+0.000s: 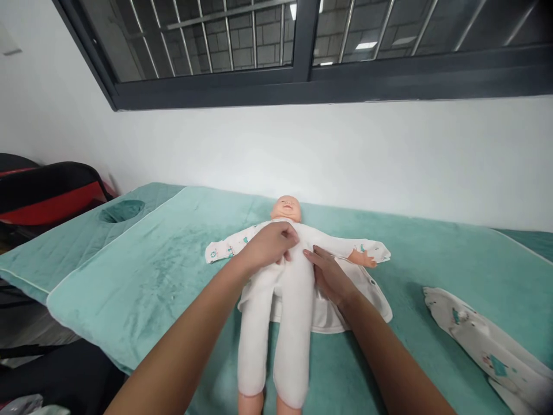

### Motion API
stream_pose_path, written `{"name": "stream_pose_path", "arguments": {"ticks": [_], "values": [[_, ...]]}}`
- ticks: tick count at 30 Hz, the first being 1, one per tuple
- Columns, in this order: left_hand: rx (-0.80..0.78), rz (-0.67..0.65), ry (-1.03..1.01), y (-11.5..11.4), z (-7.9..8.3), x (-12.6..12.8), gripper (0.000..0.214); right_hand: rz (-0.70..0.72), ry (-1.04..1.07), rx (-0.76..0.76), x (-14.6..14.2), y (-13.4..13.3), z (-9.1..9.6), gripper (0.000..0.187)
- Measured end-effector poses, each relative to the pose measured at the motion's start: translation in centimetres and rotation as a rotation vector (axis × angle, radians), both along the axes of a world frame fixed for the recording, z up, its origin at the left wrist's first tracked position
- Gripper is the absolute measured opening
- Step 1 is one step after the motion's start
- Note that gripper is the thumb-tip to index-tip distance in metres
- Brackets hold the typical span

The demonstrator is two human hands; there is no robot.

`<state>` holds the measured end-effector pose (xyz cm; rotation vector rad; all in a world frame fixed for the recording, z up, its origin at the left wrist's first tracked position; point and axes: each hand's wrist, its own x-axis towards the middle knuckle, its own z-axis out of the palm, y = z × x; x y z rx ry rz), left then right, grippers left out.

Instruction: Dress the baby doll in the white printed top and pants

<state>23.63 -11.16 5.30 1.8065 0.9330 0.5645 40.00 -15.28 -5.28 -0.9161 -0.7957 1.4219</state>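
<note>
A baby doll (286, 208) lies face up on the green bed cover, its head toward the wall. It wears white trousers (294, 323) and a white printed baby top (360, 282), whose front panel lies spread out on the right with snaps along its edge. At the doll's chest, the curled fingers of my left hand (274, 245) pinch the white fabric. My right hand (330, 274) rests beside the doll's waist, fingers extended and touching the clothing. One doll hand (363, 257) sticks out of the right sleeve; the left sleeve (224, 249) covers the other.
A folded white printed garment (488, 346) lies on the green bed cover (142, 288) at the right. A face hole (122, 211) opens at the bed's left end. Black and red chairs (52, 196) stand at the left. The white wall and barred window (259, 86) are behind.
</note>
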Motion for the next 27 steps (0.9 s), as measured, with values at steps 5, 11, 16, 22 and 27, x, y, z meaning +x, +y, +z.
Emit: {"name": "stream_pose_path", "arguments": {"ticks": [5,11,16,22,27], "values": [[0.006,0.035,-0.262,-1.2,0.1,-1.4,0.023,-0.002,0.016,-0.021,0.0,0.0,0.2,0.023],[0.348,0.411,0.029,-0.9,-6.6,-3.6,0.039,-0.019,0.031,-0.063,0.0,0.1,-0.2,0.026],[0.303,0.354,0.027,-3.0,-10.7,-4.9,0.046,-0.038,0.038,-0.085,0.2,0.2,-0.6,0.027],[0.712,0.619,0.558,2.1,-13.4,-11.2,0.048,-0.009,0.021,-0.074,0.3,0.0,-0.3,0.022],[0.81,0.579,0.807,5.1,-13.2,-12.9,0.049,0.037,0.011,-0.032,0.4,-0.3,-0.2,0.02]]}}
